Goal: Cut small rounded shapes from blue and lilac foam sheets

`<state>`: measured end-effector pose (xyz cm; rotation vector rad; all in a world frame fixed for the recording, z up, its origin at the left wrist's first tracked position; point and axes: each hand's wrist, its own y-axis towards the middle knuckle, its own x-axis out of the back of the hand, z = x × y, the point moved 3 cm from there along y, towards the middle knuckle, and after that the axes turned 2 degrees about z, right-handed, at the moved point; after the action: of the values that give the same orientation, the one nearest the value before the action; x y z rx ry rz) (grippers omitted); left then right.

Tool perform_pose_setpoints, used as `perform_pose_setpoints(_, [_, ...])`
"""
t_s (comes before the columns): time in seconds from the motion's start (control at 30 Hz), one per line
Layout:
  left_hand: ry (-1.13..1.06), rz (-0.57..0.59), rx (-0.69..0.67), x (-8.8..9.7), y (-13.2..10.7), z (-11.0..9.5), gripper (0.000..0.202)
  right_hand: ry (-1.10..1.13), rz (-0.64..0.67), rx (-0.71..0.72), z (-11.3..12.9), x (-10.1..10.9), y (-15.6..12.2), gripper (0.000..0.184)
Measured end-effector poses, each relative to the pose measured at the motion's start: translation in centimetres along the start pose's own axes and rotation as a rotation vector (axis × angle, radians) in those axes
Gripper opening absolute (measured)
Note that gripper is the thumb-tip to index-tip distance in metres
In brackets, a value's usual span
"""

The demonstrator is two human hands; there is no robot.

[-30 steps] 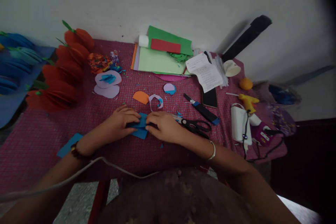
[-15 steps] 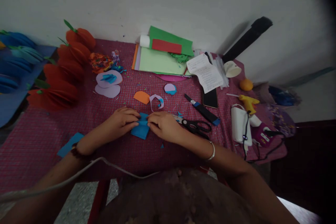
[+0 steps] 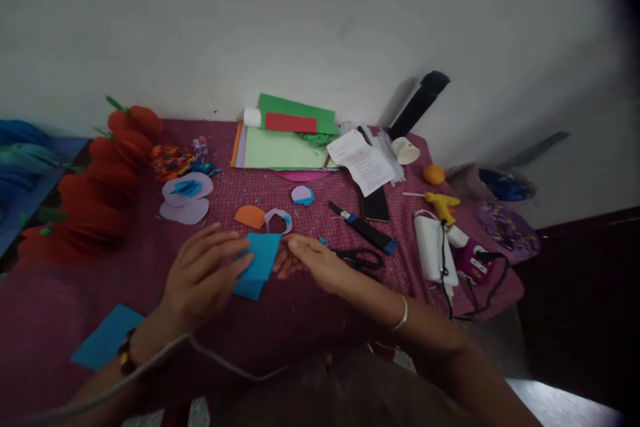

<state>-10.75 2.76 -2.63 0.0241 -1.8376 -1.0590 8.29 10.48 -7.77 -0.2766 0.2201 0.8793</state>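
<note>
My left hand [image 3: 203, 277] pinches a folded blue paper piece [image 3: 257, 263] and holds it lifted a little above the red checked tablecloth [image 3: 300, 310]. My right hand [image 3: 313, 261] sits just right of the paper, its fingers stretched toward the paper's edge and holding nothing I can see. Black scissors [image 3: 361, 258] lie right beside my right hand. An orange paper cutout [image 3: 250, 216] and a lilac ring-shaped scrap [image 3: 278, 219] lie just beyond my hands.
Coloured paper sheets [image 3: 287, 140] are stacked at the back. A blue craft knife [image 3: 363, 227], yellow glue gun [image 3: 440, 202], white box [image 3: 434, 247] and cables lie right. Orange paper pumpkins [image 3: 107, 167] stand left. A blue paper piece [image 3: 105, 340] lies front left.
The blue paper has come up off the table in my left hand and opened out flatter. My right hand has let go of it. The camera view has tilted up.
</note>
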Motion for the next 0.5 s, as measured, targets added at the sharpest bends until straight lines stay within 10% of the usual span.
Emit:
perform_pose_setpoints(0.17, [-0.013, 0.142, 0.007, -2.2, 0.7, -1.2, 0.048, -0.005, -0.109, 0.06, 0.5, 0.8, 0.3, 0.043])
perform_pose_setpoints(0.37, [-0.634, 0.007, 0.843, -3.3, 1.5, -0.2, 0.045, -0.299, -0.224, 0.12, 0.9, 2.2, -0.2, 0.027])
perform_pose_setpoints(0.5, [-0.905, 0.118, 1.215, -5.2, 1.2, -0.3, 0.025, -0.325, -0.232, 0.145, 0.5, 2.0, -0.6, 0.026])
